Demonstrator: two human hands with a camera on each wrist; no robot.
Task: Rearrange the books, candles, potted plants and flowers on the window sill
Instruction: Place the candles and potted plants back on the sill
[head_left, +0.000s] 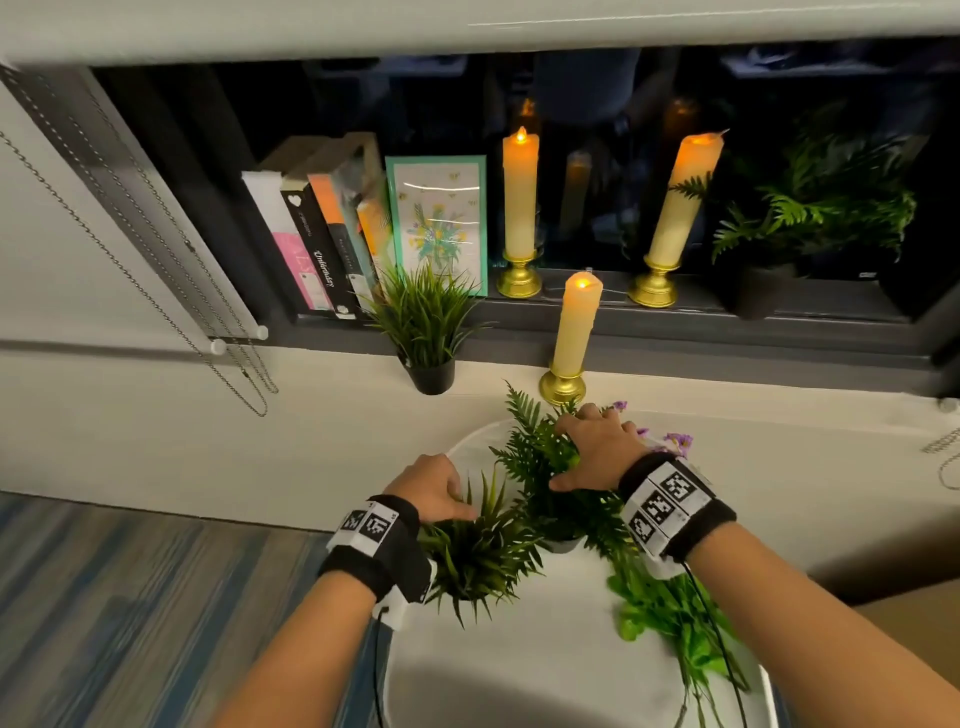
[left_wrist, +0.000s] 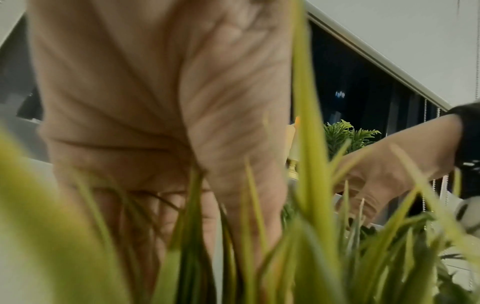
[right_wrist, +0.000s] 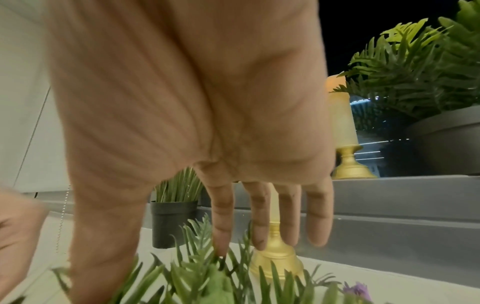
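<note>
The round white bench (head_left: 545, 670) stands against the cream lower ledge of the window sill (head_left: 311, 415), and everything else is placed from it. On its near-left part sits a spiky grass plant in a pot (head_left: 480, 551); the left hand (head_left: 434, 488) is at the plant's far-left side with its fingers going down among the blades. The left wrist view is blurred, so I cannot tell whether those fingers grip anything. At the bench's far middle stands a dark green fern in a small white pot (head_left: 550, 467). The right hand (head_left: 597, 447) lies over the fern's top with straight, slightly spread fingers (right_wrist: 221, 216), the tips among the fronds, nothing pinched. Just right of that hand are purple flowers (head_left: 678, 441), and a bunch of bright green leafy stems (head_left: 670, 618) lies along the bench's right side.

Beyond the bench's far edge, on the cream ledge, stands a lit cream candle on a gold holder (head_left: 571, 338), upright; to its left is a second grass plant in a black pot (head_left: 428, 332). Farther back, on the grey sill by the dark glass: a leaning row of books (head_left: 317, 239) at the left, a green-framed flower card (head_left: 441, 223), an upright candle on a gold base (head_left: 519, 208), a tilted candle on a gold base (head_left: 678, 208), and a large fern in a dark pot (head_left: 810, 208) at the right.
</note>
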